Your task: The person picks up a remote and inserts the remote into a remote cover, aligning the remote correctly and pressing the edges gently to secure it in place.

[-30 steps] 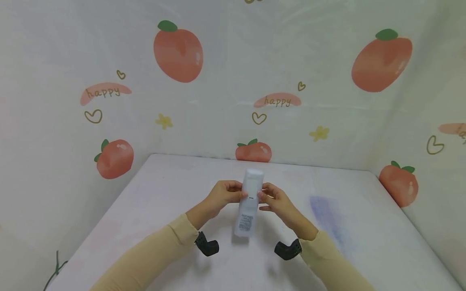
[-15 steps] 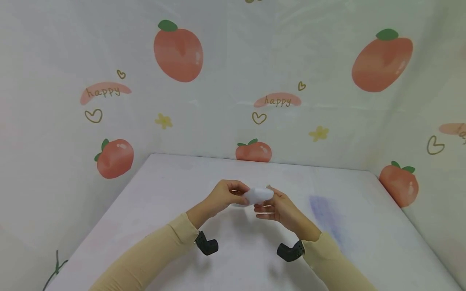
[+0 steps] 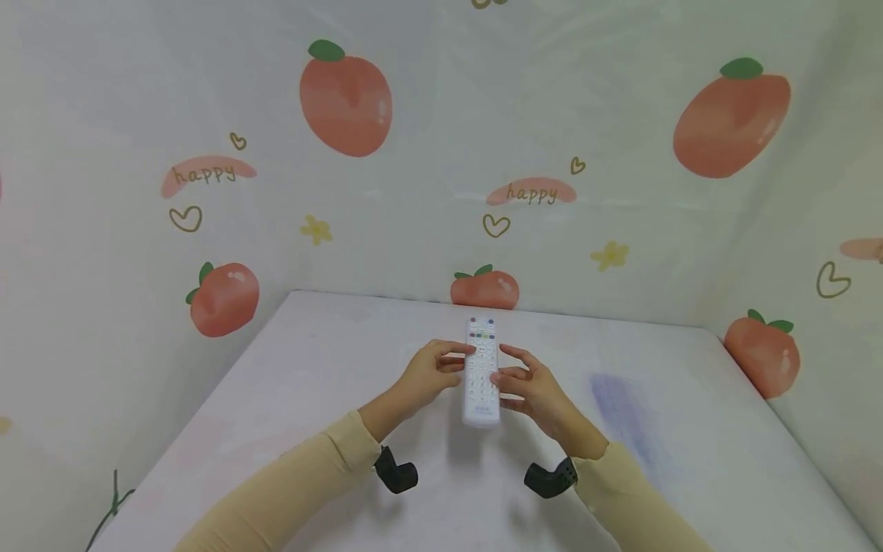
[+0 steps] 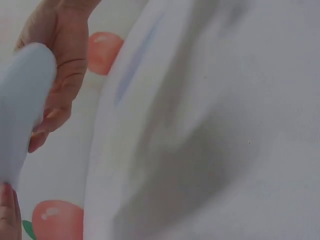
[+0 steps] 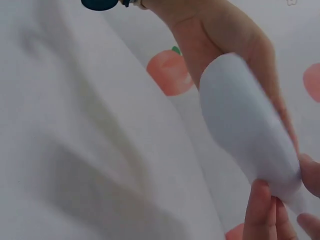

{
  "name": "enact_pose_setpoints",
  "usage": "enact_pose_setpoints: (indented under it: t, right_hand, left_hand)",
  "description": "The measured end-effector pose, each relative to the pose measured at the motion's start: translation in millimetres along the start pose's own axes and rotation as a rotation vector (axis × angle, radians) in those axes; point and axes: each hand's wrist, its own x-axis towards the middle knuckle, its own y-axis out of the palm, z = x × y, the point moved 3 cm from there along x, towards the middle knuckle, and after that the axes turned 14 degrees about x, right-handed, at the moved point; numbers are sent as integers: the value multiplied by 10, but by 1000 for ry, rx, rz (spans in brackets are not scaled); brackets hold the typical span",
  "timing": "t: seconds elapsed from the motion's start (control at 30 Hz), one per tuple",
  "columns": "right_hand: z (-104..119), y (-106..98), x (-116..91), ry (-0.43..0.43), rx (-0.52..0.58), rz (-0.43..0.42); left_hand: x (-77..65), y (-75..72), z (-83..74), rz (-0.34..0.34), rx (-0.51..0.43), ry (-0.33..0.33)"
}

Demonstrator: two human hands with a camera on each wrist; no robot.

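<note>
A white remote control [image 3: 481,383] stands nearly upright above the table, its buttons towards the head camera. On its left side is my left hand [image 3: 422,374], index fingertip over the front near the coloured buttons and the thumb by the edge. My right hand [image 3: 541,392] holds the right side with its thumb on the front, the index finger raised off the edge. In the left wrist view the smooth back of the remote control [image 4: 22,100] shows, with my right hand [image 4: 62,65] beyond it. Fingers [image 5: 260,210] of my right hand touch the remote control [image 5: 245,120] in the right wrist view.
A pale cloth covers the table [image 3: 345,337], with a blue-purple smudge [image 3: 624,406] to the right. Behind hangs a white curtain [image 3: 428,153] printed with peaches. A dark wrist camera [image 3: 396,471] is strapped at each cuff.
The remote control has been turned over, from label side through end-on to button side facing the head camera. Both hands stay in about the same place, with their fingers shifted on it.
</note>
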Motion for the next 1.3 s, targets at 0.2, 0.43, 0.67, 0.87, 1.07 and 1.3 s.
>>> enact_pose_setpoints:
  t: [0.2,0.43,0.67,0.87,1.07,1.3]
  right_hand:
    - [-45,-31,36,-20,-48,-9]
    - [-162,-91,129,18,-80,-49]
    - [-352,-139,193,84,-149,-106]
    - [-479,-182,201,108,-223,-125]
    - [-521,-171,174,143,-254,-148]
    - [-501,-154,160,175,-265,-165]
  left_hand:
    - [43,57,72,-31,-97,-61]
    - [132,160,213,-79,-112,-142]
    - [157,282,395,-85,-60,-245]
    - [162,388,528,-72,-83,-331]
    - [151,467,595,-59,-115,-379]
    - [162,500,595,-61,-65,-383]
